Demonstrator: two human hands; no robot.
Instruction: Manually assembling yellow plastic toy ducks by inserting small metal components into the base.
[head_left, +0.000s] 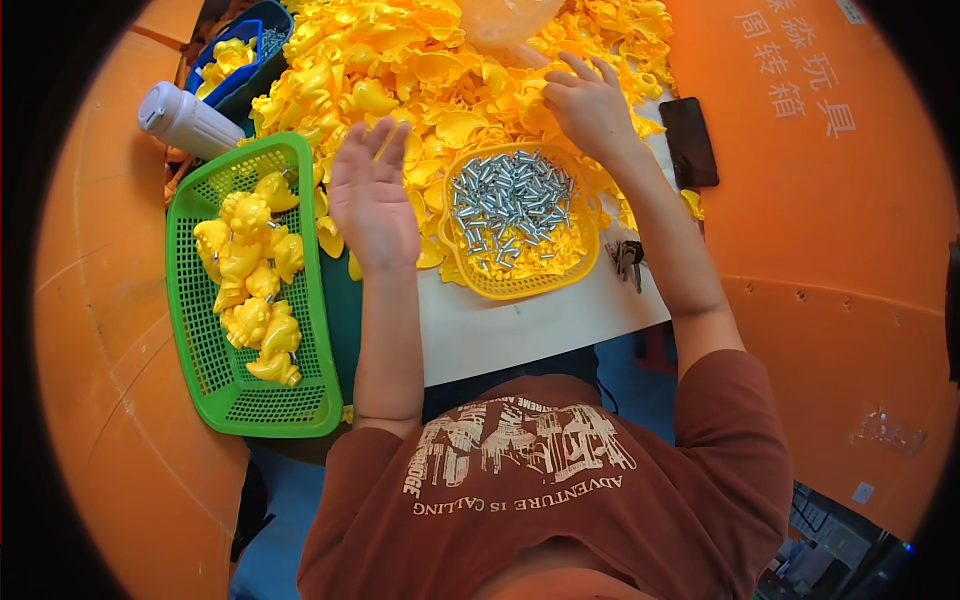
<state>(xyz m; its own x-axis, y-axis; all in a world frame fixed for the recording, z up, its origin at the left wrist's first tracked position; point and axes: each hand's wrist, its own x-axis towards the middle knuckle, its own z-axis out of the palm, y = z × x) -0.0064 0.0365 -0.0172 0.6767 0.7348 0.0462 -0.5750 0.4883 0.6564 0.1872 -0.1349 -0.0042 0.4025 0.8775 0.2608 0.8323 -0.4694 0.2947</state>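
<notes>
My left hand (375,195) hangs palm up with its fingers stretched out, between the green basket and the yellow one, and holds nothing. My right hand (592,108) is over the right part of a big heap of yellow plastic shell pieces (400,60). Its fingers are apart and bent a little, with nothing visible in them. Below the heap stands a yellow basket (508,288) of small silver metal cylinders (510,200) and tiny yellow parts (545,252). In the green basket (190,345) on the left lie several yellow toy figures (245,265).
A white lidded bottle (190,120) leans beyond the green basket, near a blue bin (225,65) with more yellow pieces. On the right lie a black phone (690,142) and some keys (627,262). A clear plastic bag (505,18) rests on the heap. Orange box walls (800,220) flank the table.
</notes>
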